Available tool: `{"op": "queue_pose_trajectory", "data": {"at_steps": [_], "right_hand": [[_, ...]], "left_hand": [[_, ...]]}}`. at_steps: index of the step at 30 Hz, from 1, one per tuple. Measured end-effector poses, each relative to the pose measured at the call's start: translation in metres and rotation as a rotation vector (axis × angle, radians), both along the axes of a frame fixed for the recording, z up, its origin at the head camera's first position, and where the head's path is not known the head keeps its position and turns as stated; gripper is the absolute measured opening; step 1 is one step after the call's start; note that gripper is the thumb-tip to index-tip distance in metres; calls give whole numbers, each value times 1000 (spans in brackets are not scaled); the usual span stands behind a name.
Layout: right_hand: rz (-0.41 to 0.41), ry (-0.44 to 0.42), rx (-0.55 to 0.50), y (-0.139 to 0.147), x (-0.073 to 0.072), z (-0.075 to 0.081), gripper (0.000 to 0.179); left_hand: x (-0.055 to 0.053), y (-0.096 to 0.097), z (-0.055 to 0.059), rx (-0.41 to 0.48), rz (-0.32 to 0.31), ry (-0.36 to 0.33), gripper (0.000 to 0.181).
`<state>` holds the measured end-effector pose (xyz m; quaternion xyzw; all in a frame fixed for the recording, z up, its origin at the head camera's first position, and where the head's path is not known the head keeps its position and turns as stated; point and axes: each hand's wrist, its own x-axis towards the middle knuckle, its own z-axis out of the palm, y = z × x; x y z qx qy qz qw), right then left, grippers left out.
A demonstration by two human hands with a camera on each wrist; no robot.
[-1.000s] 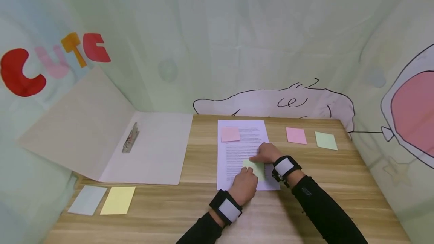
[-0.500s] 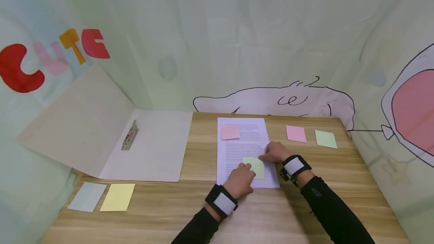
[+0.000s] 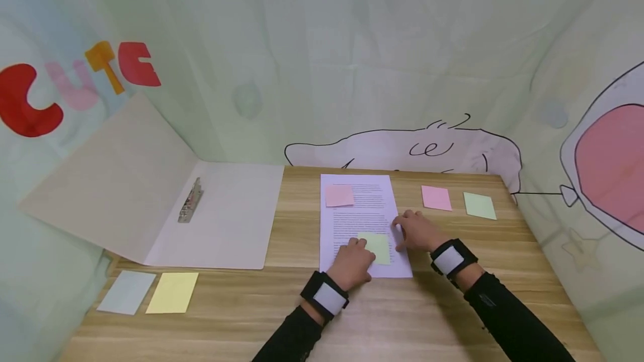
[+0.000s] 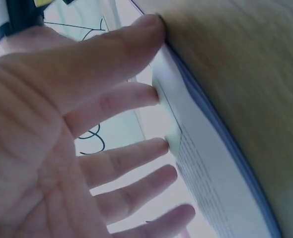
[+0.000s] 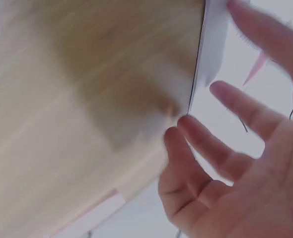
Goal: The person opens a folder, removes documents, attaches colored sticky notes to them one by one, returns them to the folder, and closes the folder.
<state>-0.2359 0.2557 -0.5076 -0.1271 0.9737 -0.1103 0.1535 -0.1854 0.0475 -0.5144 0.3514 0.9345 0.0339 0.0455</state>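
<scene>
In the head view a stack of printed sheets [image 3: 344, 239] lies on the wooden table, its thick edge showing in the left wrist view. A pink sticky note [image 3: 339, 195] is on its upper left part, a green sticky note [image 3: 381, 249] on its lower right part. My left hand [image 3: 352, 264] rests at the stack's near edge, fingertips over the green note's left side, thumb apart by the edge. Along the right edge of the sheets is my right hand [image 3: 420, 230], fingers spread and loosely bent. Neither hand grips anything in the wrist views.
An opened folder [image 3: 236, 228] with a metal clip [image 3: 191, 201] lies at left, its cover leaning up against the curtain. Grey [image 3: 127, 293] and yellow [image 3: 173, 293] notes lie in front. Another pink note [image 3: 436, 198] and green note [image 3: 479, 205] are at back right.
My right hand has drawn off the green note to the right, its fingers spreading at the sheets' edge. My left hand has shifted slightly left and opened its fingers. The green note stays on the sheets.
</scene>
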Motion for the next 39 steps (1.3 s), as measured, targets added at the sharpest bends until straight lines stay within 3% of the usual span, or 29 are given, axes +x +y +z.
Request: {"op": "queue_pose_trajectory", "data": {"at_steps": [5,10,18,24,30,35,39], "right_hand": [[140,30,136,6,19,2,96],[189,16,141,15,31,-4,114],[202,82,109,19,32,-13,112],[187,87,92,16,39,-13,102],[178,169,35,9,38,-11,82],[140,171,-23,9,40,-13,85],[89,138,-86,12,43,-15,94]], "left_hand": [[-2,-5,-1,-18,1,-36,40],[-5,-12,0,-18,-40,-82,54],[-8,-14,5,-8,-69,-72,62],[-10,-15,6,-9,-112,-41,42],[-18,-15,9,-23,-86,-110,15],[-16,-11,6,20,-45,-109,9],[-19,-16,7,135,-44,-160,12]]}}
